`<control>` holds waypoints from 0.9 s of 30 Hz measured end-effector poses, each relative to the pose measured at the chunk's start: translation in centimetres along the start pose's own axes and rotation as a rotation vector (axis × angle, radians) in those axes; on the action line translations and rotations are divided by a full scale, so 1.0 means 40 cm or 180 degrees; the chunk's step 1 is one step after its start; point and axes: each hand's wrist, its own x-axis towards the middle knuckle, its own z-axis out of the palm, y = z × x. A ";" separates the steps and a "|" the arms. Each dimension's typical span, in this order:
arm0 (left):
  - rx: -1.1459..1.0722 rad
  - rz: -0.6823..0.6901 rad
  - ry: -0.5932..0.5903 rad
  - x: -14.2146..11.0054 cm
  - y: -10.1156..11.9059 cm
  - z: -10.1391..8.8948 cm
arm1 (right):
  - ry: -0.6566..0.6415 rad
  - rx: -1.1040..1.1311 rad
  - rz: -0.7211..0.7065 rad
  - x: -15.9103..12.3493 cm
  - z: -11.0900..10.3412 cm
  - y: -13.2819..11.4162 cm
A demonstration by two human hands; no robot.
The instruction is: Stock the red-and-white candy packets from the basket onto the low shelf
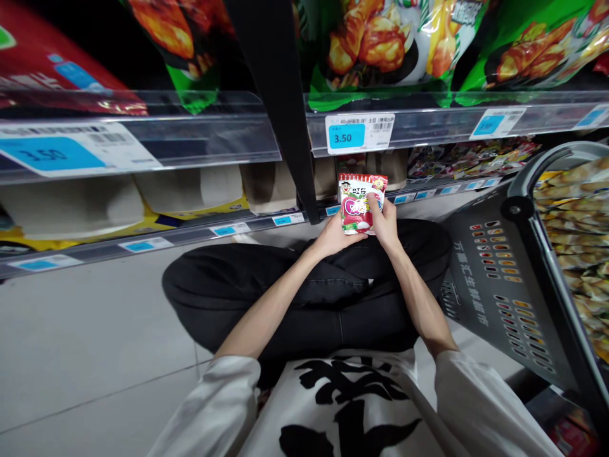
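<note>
A small red and white candy packet (356, 219) is held upright in front of the lower shelf, above my crossed legs. My left hand (335, 236) grips it from the left and below, with most of its fingers hidden behind the packet. On the right side, my right hand (386, 223) pinches the packet, its thumb lying across the printed front. Close behind the packet are open display boxes (394, 166) on the bottom shelf.
Green snack bags (380, 51) fill the shelf above, behind a clear price rail (428, 127). A black shelf post (285, 95) runs down at centre. At my right stands a grey shopping basket (495, 285) with several yellowish packets (580, 235) in it or beyond it.
</note>
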 end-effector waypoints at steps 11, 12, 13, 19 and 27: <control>-0.0004 0.0033 0.0014 0.000 -0.004 0.000 | -0.0002 0.0073 -0.0033 0.001 0.000 0.003; -0.0007 0.0039 0.0014 0.000 -0.005 0.000 | -0.0005 0.0079 -0.0028 0.001 0.000 0.003; -0.0010 0.0042 0.0012 0.000 -0.006 0.000 | -0.0008 0.0080 -0.0025 0.001 0.000 0.004; -0.0003 0.0017 0.0002 0.000 -0.006 0.001 | -0.0003 0.0040 -0.0016 0.001 -0.001 0.005; 0.0018 0.0077 0.0015 0.001 -0.009 0.002 | -0.0009 0.0101 0.0011 0.000 -0.001 0.003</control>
